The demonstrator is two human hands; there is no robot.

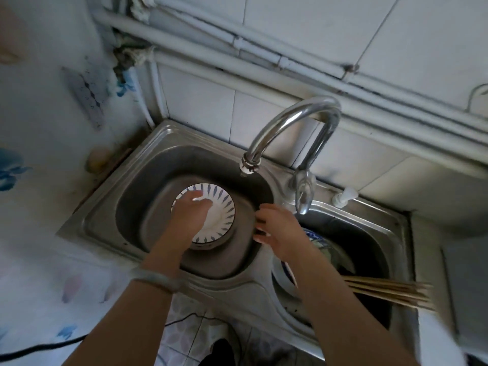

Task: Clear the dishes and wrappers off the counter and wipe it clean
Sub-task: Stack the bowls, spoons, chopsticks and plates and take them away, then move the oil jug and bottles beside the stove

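Down in the left sink (100, 207), a blue-patterned plate (221, 207) sits inside a grey basin (155, 215). The left hand (194, 215) lies on the plate, too blurred to tell its grip. The right hand (277, 231) curls round the basin's rim. The plate is glazed, so probably slippery and breakable, and is best held by its rim.

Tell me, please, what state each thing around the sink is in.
Tap, no water running.
Patterned plate, face up inside grey pan, left hand on it.
Grey pan, in left basin, right hand gripping rim.
Chopsticks, lying in right basin with dishes.
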